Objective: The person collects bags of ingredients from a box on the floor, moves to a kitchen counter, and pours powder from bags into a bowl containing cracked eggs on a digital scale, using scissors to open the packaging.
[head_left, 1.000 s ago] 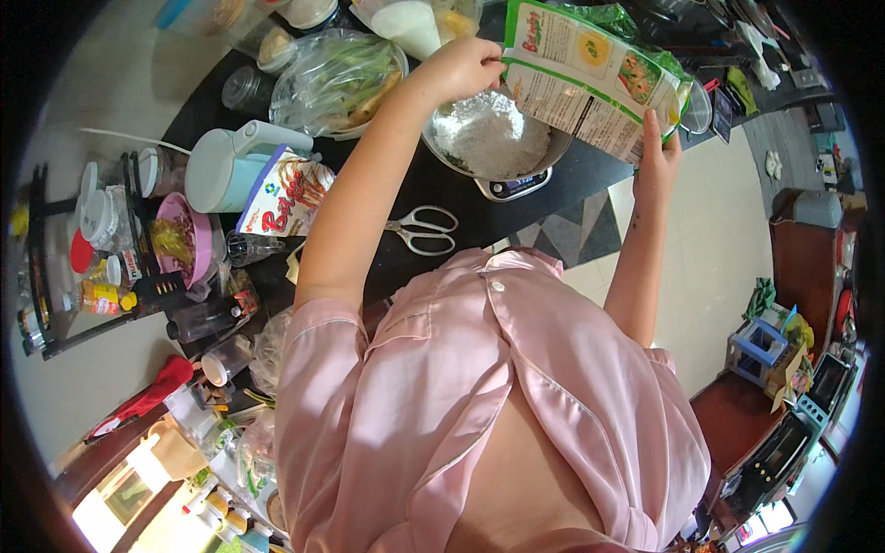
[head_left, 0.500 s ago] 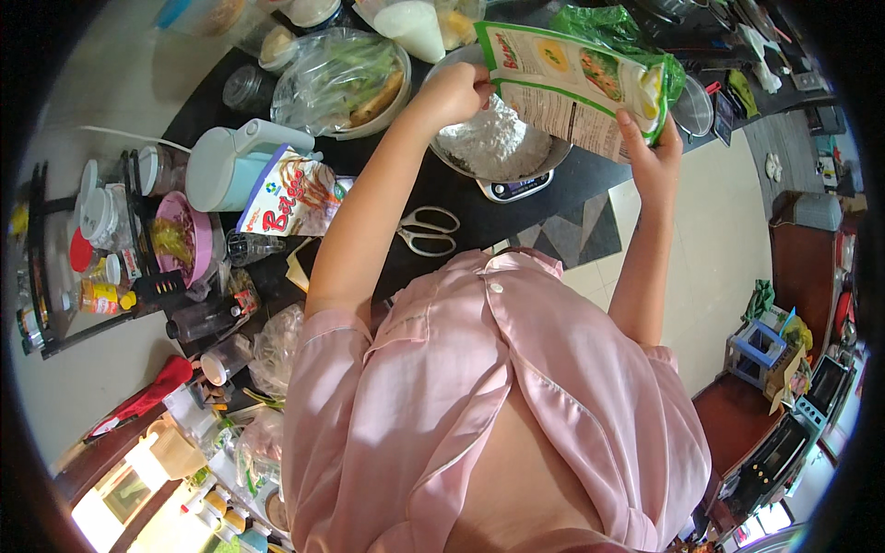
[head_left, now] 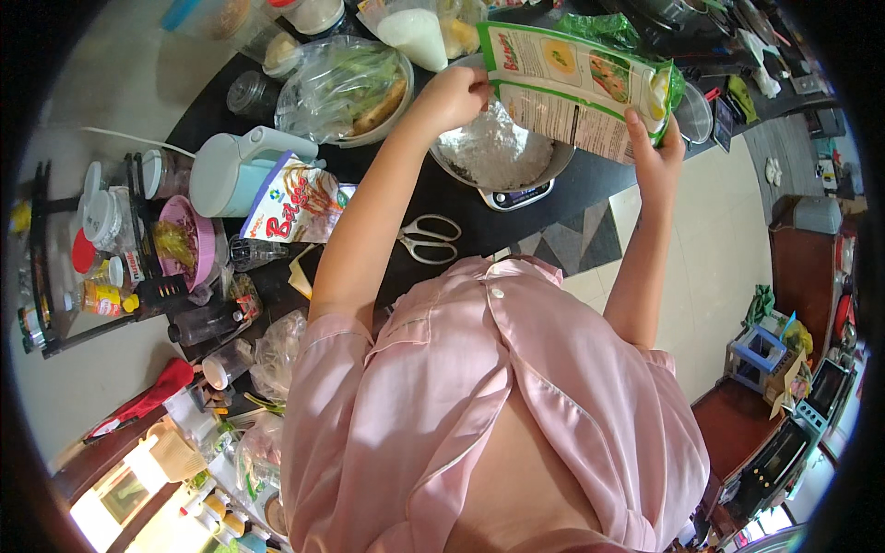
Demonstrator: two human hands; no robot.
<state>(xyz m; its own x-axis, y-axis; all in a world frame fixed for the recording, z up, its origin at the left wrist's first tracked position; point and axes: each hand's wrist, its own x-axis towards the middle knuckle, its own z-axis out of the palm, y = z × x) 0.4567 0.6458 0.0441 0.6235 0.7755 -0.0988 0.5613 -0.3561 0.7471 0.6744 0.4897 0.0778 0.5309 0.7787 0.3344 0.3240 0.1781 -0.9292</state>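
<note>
Left hand (head_left: 452, 100) pinches packet (head_left: 576, 83) at its left edge. Right hand (head_left: 658, 157) clasps right end, thumb in front, other fingers partly hidden. Packet tilted above bowl (head_left: 559, 164) of white powder (head_left: 493, 152), bowl on scale (head_left: 520, 198). Scissors (head_left: 431, 251) nearby.

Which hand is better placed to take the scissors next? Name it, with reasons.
Probably the left hand: it is nearer the scissors than the right hand, which holds the right end of the green-edged packet.
</note>
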